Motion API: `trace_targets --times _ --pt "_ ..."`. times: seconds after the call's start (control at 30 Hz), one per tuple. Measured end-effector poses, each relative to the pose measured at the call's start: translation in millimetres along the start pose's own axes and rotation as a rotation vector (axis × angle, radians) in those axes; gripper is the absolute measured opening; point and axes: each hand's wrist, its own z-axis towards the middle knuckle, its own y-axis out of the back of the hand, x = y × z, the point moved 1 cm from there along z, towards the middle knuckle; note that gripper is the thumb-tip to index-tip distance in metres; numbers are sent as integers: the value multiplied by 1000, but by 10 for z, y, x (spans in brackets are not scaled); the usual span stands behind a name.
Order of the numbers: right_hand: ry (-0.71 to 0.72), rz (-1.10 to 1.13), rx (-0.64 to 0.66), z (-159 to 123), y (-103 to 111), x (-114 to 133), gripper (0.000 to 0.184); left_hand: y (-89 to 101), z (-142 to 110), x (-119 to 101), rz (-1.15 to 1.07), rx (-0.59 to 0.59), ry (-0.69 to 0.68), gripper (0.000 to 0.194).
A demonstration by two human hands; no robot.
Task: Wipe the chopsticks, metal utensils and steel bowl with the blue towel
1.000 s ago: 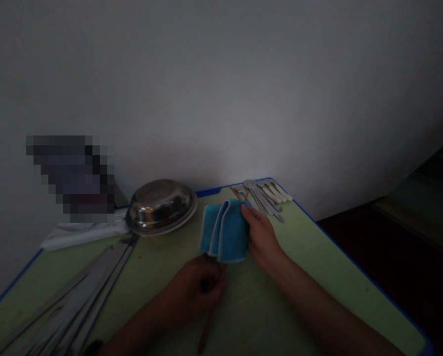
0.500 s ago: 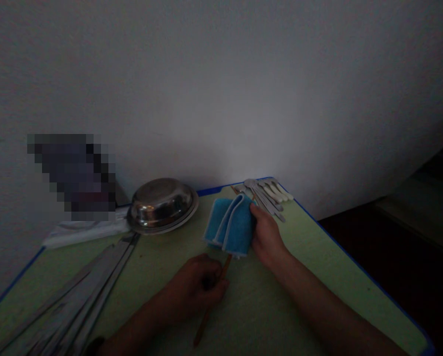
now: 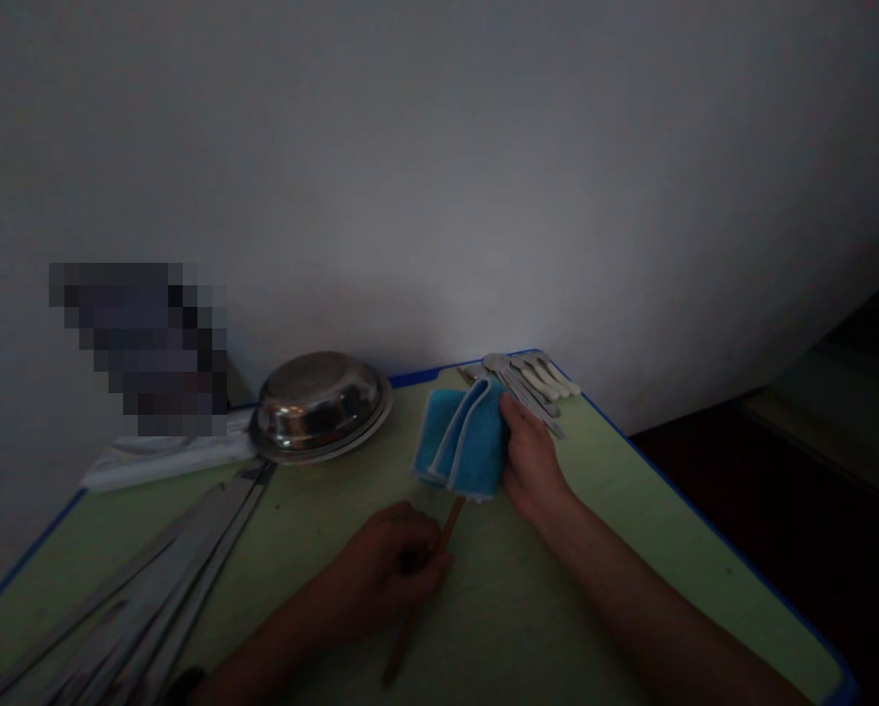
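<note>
Fingers [image 3: 421, 534] of the left hand [image 3: 370, 574] curl closed around a thin, straight brown stick [image 3: 452, 523], slanted over the desk [image 3: 322, 505], which is pale green with blue edging. The right hand [image 3: 535, 456] pinches a folded blue cloth [image 3: 476, 451], soft and fuzzy with pale stitched edges, at the stick's upper part. Beyond lie slim metal spoons [image 3: 514, 380]; left of the cloth sits a glossy, domed metal bowl [image 3: 318, 397], upside down.

The blue cloth [image 3: 480, 446] covers part of the wooden chopstick [image 3: 450, 525] and right hand [image 3: 532, 456]. Pixelation masks one object [image 3: 145, 343] at left. The bottom edge crops the grey strips [image 3: 171, 574].
</note>
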Motion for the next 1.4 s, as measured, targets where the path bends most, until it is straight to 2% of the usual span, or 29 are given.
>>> trace_targets --times 0.53,0.87,0.97,1.17,1.27,1.4 --pt "-56 -32 40 -51 -23 -53 24 -22 8 23 -28 19 31 25" --pt "53 27 -74 90 49 80 20 -34 -13 48 2 2 13 24" --pt "57 23 -61 84 48 67 19 -24 -2 38 -1 6 11 25" --pt "-35 12 32 10 7 -35 19 7 -5 -1 -22 9 33 30" --pt "-41 40 -25 26 7 5 17 26 -22 -17 -50 14 40 32" --pt "8 92 -166 133 70 122 17 68 -71 -37 -71 27 -19 33"
